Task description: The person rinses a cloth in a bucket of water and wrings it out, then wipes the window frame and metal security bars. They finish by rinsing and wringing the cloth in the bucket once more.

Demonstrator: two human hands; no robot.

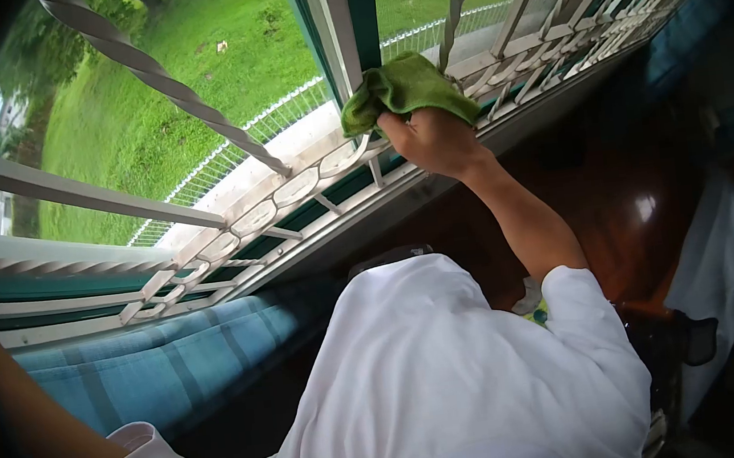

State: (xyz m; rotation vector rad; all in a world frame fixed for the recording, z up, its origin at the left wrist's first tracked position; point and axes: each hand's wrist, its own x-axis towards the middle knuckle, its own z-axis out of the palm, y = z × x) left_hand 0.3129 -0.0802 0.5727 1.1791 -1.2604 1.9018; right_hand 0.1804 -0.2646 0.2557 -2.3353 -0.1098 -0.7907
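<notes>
A green cloth [410,86] is bunched in my right hand [436,139], whose fingers are closed round it. The cloth lies against the white metal window grille [298,185], beside the upright window frame [337,26]. Part of the cloth hangs over the back of that hand. My left forearm reaches up along the left edge of the view, but the left hand itself is out of sight.
Twisted bars [183,92] of the grille cross the window at the upper left. Below the sill hangs a blue striped curtain [153,359]. A brown glossy surface [597,205] and a pale hanging fabric [712,273] are at the right.
</notes>
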